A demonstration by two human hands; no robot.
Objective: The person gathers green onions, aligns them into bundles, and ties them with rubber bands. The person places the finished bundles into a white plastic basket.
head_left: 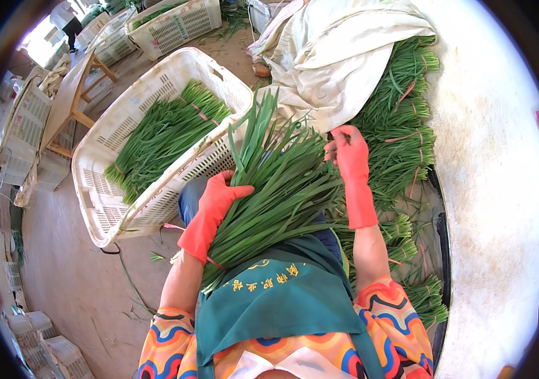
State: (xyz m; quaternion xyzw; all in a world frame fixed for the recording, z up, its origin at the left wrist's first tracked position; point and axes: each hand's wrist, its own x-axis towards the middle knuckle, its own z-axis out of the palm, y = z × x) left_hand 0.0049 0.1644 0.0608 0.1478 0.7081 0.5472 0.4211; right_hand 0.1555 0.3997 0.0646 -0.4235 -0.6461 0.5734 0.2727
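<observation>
A large bunch of garlic chives (276, 189) lies across my lap on the green apron (276, 303), with a pinkish band round its stem end. My left hand (220, 199), in a coral-red rubber glove, grips the bunch from the left, thumb over the leaves. My right hand (350, 151), gloved alike, is raised by the right side of the leaf tips, its fingers curled and dirt-darkened. Whatever may be between those fingers is too small to make out. Right of it are stacked several banded chive bundles (402, 148), partly under a whitish cloth (333, 50).
At my left stands a white plastic crate (102, 211) with chive bundles (162, 132) inside. Beyond it are a wooden bench (70, 95) and more crates (175, 31). A pale wall-like surface (484, 189) borders the right side. A person (67, 22) stands far back left.
</observation>
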